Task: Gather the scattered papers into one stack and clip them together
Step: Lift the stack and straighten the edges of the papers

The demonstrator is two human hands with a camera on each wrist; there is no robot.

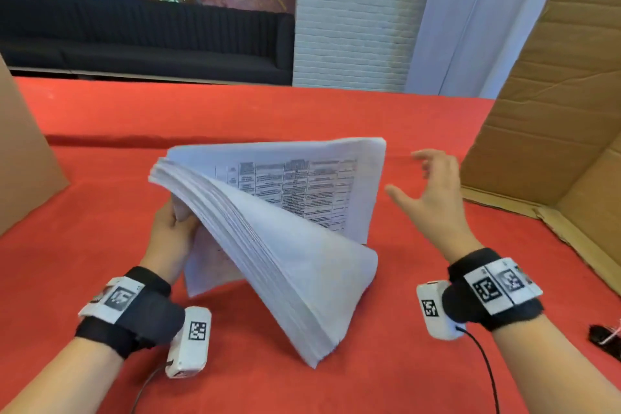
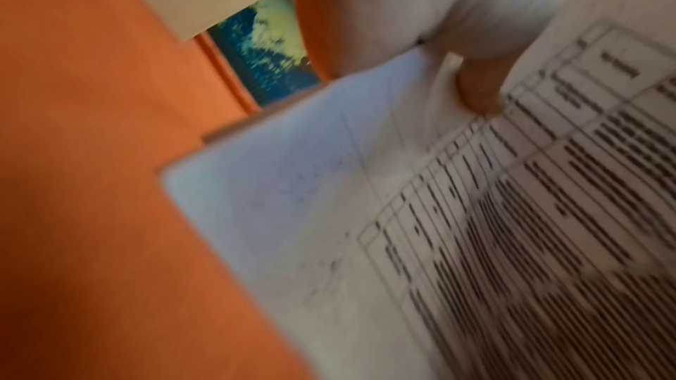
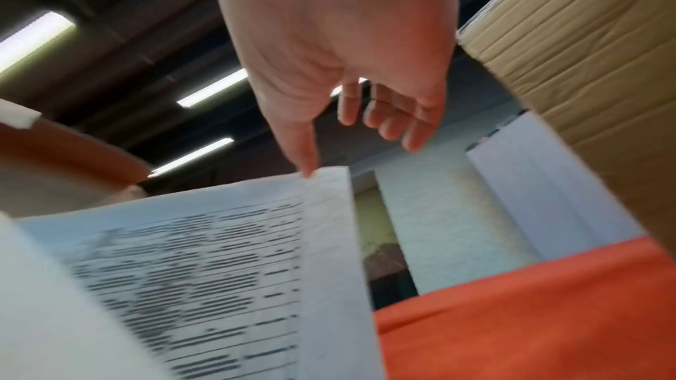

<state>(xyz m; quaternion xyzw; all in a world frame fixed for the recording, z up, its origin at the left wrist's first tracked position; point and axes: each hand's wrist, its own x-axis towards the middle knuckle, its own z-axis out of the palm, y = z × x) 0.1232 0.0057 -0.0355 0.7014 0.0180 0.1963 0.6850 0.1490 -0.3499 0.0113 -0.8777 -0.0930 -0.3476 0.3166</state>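
Note:
A thick stack of white papers [image 1: 289, 255] stands tilted and bent, with one lower corner on the red tablecloth [image 1: 100, 118]. A page with a printed table faces me. My left hand [image 1: 171, 225] grips the stack's left edge, fingers curled round it. In the left wrist view a finger [image 2: 479, 88] presses on the printed page [image 2: 402, 227]. My right hand [image 1: 433, 191] hovers open just right of the stack, fingers spread and holding nothing. In the right wrist view its thumb tip [image 3: 307, 166] sits at the top edge of the papers [image 3: 219, 270]; whether they touch is unclear.
An open cardboard box [image 1: 554, 94] stands at the right, its flap lying on the cloth. Another cardboard wall [image 1: 20, 161] rises at the left. A small black object [image 1: 601, 336] lies at the right edge. A dark sofa [image 1: 151, 44] is beyond the table.

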